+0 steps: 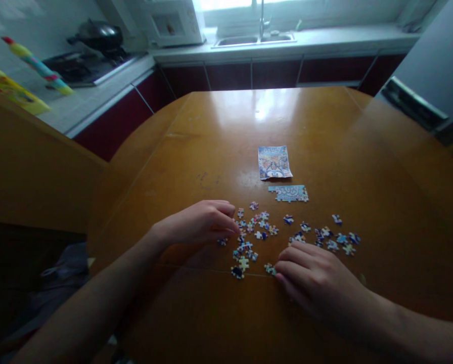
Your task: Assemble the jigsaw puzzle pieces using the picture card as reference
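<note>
Loose jigsaw pieces [262, 216] lie scattered on the wooden table between and beyond my hands. My left hand [199, 221] reaches in from the left, its thumb and index finger drawn together at the edge of this pile; anything between the tips is hidden. At the right, my right hand [317, 275] rests low with its fingers bent and close together. A small jigsaw piece [270, 269] shows at its fingertips, partly covered. Farther back lies a joined strip of puzzle [290, 193], light blue with a drawn pattern. Behind it is a creased picture sheet [274, 163].
More jigsaw pieces [332, 245] lie beyond my right hand. The brown table [211, 136] has rounded corners. A counter behind it carries a sink [237, 41] and a microwave [173, 23]. A pan [99, 35] stands on the stove, near bottles at the left.
</note>
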A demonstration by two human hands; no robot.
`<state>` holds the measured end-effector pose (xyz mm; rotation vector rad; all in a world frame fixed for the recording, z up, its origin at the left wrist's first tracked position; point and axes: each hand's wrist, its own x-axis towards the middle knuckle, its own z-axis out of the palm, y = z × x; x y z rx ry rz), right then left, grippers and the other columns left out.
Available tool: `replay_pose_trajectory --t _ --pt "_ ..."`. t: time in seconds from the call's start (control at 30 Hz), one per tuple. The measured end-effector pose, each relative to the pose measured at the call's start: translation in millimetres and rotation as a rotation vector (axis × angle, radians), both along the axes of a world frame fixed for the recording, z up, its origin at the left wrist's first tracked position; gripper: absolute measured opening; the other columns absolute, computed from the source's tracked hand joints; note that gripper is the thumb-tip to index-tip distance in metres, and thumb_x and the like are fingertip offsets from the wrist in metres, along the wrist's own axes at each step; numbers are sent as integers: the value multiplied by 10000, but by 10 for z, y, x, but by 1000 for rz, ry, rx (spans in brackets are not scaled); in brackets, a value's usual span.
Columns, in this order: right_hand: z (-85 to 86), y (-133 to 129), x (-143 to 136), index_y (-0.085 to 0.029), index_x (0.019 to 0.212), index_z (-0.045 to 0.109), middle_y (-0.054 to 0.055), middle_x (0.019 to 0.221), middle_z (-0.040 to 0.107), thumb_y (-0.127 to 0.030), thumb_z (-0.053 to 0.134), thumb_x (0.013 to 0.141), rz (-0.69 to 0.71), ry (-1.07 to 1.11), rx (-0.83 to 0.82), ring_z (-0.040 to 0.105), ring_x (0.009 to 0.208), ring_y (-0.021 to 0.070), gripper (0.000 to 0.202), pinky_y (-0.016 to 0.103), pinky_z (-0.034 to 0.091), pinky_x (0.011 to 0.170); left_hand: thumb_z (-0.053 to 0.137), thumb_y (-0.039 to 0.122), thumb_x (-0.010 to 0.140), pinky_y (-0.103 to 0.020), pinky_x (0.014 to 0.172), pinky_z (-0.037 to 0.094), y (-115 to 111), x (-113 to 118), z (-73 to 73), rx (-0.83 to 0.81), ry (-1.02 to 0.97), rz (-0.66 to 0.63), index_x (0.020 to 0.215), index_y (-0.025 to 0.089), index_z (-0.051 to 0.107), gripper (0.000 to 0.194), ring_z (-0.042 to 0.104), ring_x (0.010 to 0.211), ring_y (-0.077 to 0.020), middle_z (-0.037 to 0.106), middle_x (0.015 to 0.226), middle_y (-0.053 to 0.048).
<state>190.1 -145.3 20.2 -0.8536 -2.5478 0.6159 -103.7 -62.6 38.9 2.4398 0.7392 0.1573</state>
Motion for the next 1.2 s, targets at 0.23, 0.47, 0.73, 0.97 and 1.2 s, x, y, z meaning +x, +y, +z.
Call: replay_pose_trajectory --t 0.23,0.47,0.73,0.97,1.2 --pt "9 1 11 -149 821 666 62 794 629 -132 448 972 -12 -47 -19 527 741 177 266 324 416 669 585 298 975 -251 688 385 20 -19 -31 66 -5 51 994 257 759 180 504 724 -127 530 757 -8" --pt "-11 -17 4 -151 833 666 56 793 634 -140 471 967 -16 -24 -12 526 733 172 237 317 409 659 675 322 920 -254 740 408 -13 75 -29 99 24 29 947 266 755 102 541 782 -134 590 804 -4" --pt "-25 -15 -13 -159 807 653 51 784 636 -147 480 956 -27 -55 10 532 731 174 229 320 419 659 664 287 925 -260 755 410 -6 82 -118 106 -6 -4 928 262 732 73 559 817 -140 629 846 -3" --pt "-20 -31 -13 -164 798 638 45 785 639 -147 501 945 -15 -34 13 528 723 164 201 309 421 660 676 274 911 -251 748 428 -12 99 -84 71 -2 18 927 256 728 57 575 845 -148 633 868 -11" --pt "19 -38 -18 -157 788 637 47 800 654 -152 509 942 -19 -44 22 528 739 166 200 308 426 672 630 243 946 -252 745 412 4 72 -101 58 -13 -21 976 263 719 95 553 839 -151 616 891 -19"
